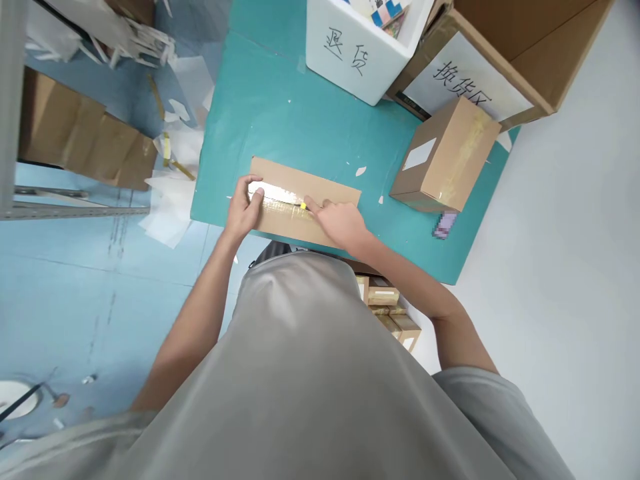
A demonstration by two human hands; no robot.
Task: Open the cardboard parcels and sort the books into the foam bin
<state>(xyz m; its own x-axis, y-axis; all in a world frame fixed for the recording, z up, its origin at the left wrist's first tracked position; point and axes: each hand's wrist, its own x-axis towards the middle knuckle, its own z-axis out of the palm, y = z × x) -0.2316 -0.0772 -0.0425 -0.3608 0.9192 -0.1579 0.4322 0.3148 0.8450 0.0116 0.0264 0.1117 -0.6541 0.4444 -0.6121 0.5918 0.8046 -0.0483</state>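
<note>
A flat-topped cardboard box (300,227) with shiny clear tape along its middle lies near the front edge of the green table. My left hand (245,208) grips the box's left end, thumb on top. Over the taped seam, my right hand (340,222) is closed around a small tool with a yellow tip (303,206), its index finger stretched along it. Most of the tool is hidden by the hand. A dark slit shows in the tape to the left of the tip.
The green table (280,127) bears a white bin (350,57), a large open carton (480,73) and a taped box (450,157) at the right. Small paper scraps lie about. Cartons (85,133) and loose paper (173,207) are at the left; small boxes (383,295) sit below the table.
</note>
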